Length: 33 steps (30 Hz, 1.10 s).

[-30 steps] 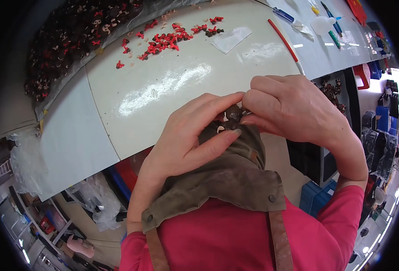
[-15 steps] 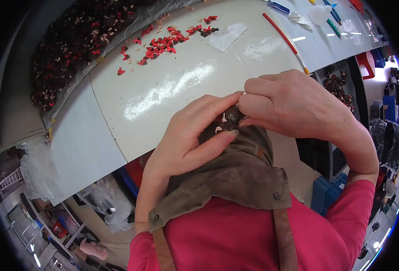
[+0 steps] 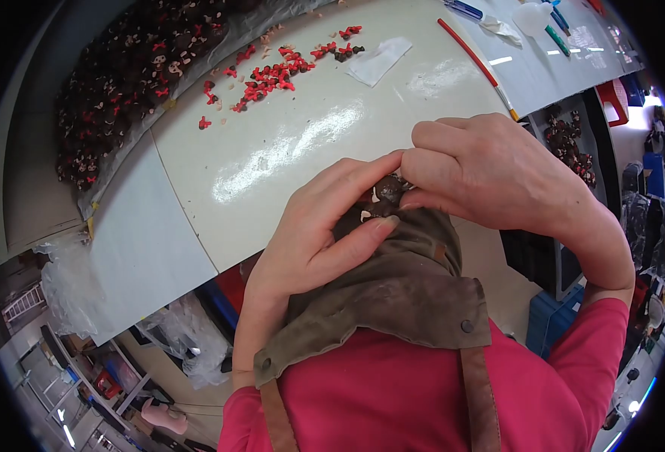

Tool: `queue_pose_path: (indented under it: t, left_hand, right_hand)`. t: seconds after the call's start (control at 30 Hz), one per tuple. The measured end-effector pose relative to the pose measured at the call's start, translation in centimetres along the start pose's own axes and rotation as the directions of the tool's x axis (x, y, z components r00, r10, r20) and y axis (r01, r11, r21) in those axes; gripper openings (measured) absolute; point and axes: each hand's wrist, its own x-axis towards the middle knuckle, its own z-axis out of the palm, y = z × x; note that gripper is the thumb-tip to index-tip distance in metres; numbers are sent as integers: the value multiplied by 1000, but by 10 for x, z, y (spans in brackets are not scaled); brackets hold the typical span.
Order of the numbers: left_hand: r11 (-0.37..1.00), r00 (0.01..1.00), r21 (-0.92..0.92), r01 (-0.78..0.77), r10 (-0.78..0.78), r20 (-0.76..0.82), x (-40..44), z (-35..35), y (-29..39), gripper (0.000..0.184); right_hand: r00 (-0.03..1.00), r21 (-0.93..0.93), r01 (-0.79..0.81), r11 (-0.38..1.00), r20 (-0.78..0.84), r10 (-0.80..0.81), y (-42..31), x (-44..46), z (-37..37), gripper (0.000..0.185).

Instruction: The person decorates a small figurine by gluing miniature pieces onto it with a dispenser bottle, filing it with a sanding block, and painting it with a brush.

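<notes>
A small dark brown toy figurine with cream-coloured bits is held over my lap, in front of the table edge. My left hand is closed round its left side, the thumb along the bottom and the fingers reaching over the top. Against the figurine's right side, my right hand is curled in a pinch. Its fingers hide what lies between thumb and forefinger. Beneath both hands is a brown-green apron.
On the table lie many small red-and-brown pieces, a white tissue and a red-handled brush. A heap of dark figurines fills the far left. A bin of brown pieces stands right, above a blue crate.
The camera view has shifted slightly. Both hands keep nearly the same hold around the figurine; a small pale spot by the right fingertips no longer shows.
</notes>
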Motion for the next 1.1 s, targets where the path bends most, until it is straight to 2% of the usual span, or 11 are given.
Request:
queue_pose_path:
  t: [0.13, 0.33, 0.43, 0.53, 0.63, 0.73, 0.93, 1.1]
  left_hand:
    - [1000, 1000, 14, 3, -4, 13, 1, 0, 1, 53]
    - [1000, 1000, -12, 6, -6, -21, 0, 3, 2, 52]
    - [1000, 1000, 12, 10, -9, -17, 1, 3, 3, 53]
    - [999, 999, -33, 33, -34, -29, 0, 4, 3, 53]
    - [1000, 999, -2, 22, -22, -37, 0, 4, 3, 53]
    - [1000, 1000, 28, 7, -6, -30, 0, 4, 3, 53]
    - [1000, 999, 18, 14, -14, -40, 0, 5, 3, 53]
    - [999, 999, 34, 12, -10, -37, 1, 5, 3, 53]
  right_hand:
    - [1000, -34, 28, 999, 13, -28, 1, -2, 0, 25]
    - [999, -13, -10, 1000, -31, 9, 0, -2, 2, 25]
    - [1000, -45, -4, 999, 25, 5, -1, -3, -1, 24]
    - [1000, -31, -13, 999, 0, 13, 0, -4, 0, 24]
    - [999, -23, -16, 1000, -31, 15, -1, -4, 2, 24]
    - [1000, -51, -14, 999, 12, 15, -1, -5, 0, 24]
    - [999, -30, -19, 999, -42, 18, 0, -5, 4, 24]
    - [1000, -33, -10, 999, -14, 10, 0, -6, 3, 25]
